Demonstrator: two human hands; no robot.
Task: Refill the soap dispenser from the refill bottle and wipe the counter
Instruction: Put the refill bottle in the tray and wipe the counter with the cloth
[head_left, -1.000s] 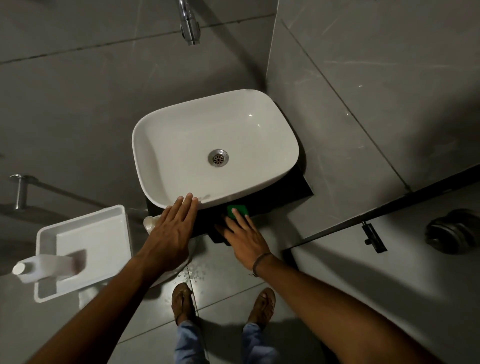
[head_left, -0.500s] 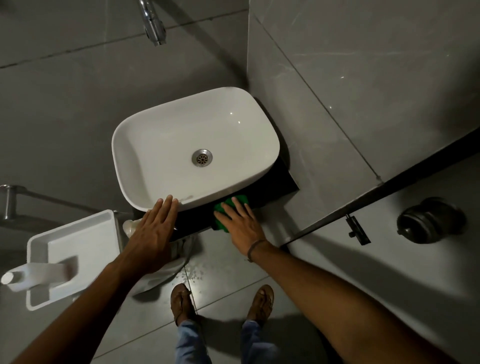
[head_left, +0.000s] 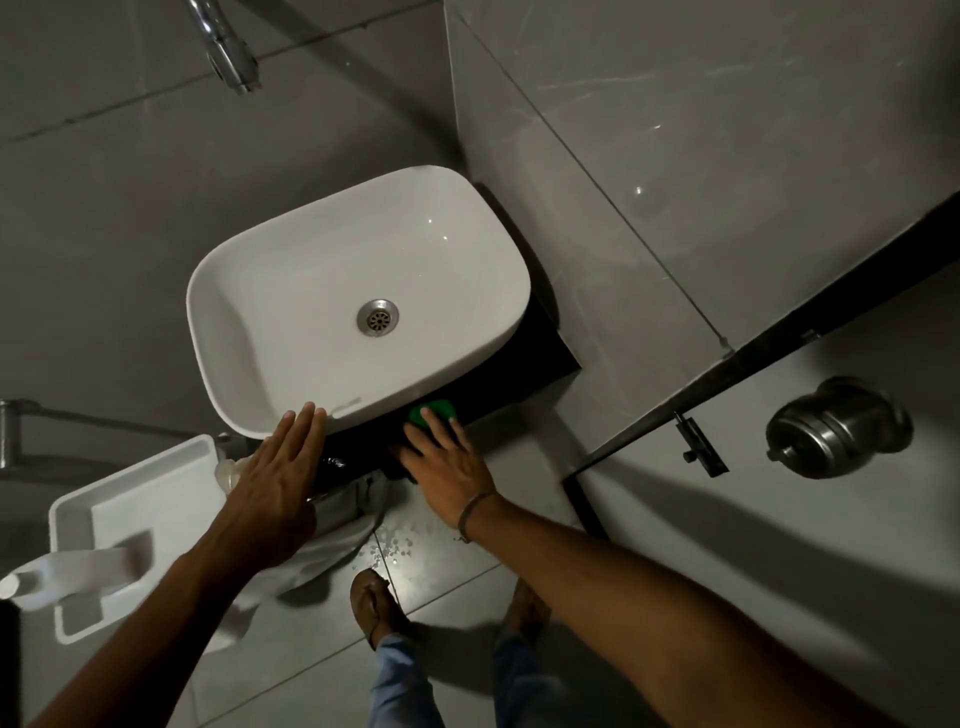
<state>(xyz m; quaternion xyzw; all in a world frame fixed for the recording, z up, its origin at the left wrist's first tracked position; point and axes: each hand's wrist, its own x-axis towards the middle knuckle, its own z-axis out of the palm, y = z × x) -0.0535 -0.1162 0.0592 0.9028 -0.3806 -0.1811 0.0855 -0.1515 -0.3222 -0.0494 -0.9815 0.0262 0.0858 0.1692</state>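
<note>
My right hand (head_left: 447, 462) presses flat on a green sponge (head_left: 434, 411) lying on the black counter (head_left: 540, 364) under the front rim of the white basin (head_left: 291, 291). Only the sponge's far end shows past my fingers. My left hand (head_left: 280, 483) is flat with fingers spread, its fingertips touching the basin's front rim. A white bottle (head_left: 62, 574) lies tilted at the near left, against a white tray (head_left: 156, 499). A small pale rounded container (head_left: 224, 470) peeks out beside my left wrist, mostly hidden.
A chrome tap (head_left: 228, 52) hangs over the basin from the grey tiled wall. To the right, a partition carries a black latch (head_left: 698, 449) and a steel knob (head_left: 836, 426). A white bag (head_left: 332, 545) hangs below the counter. My sandalled feet (head_left: 374, 603) stand on wet floor tiles.
My right hand has slid the green sponge rightward along the counter's front edge. My left hand stays on the basin rim. The camera has shifted a little.
</note>
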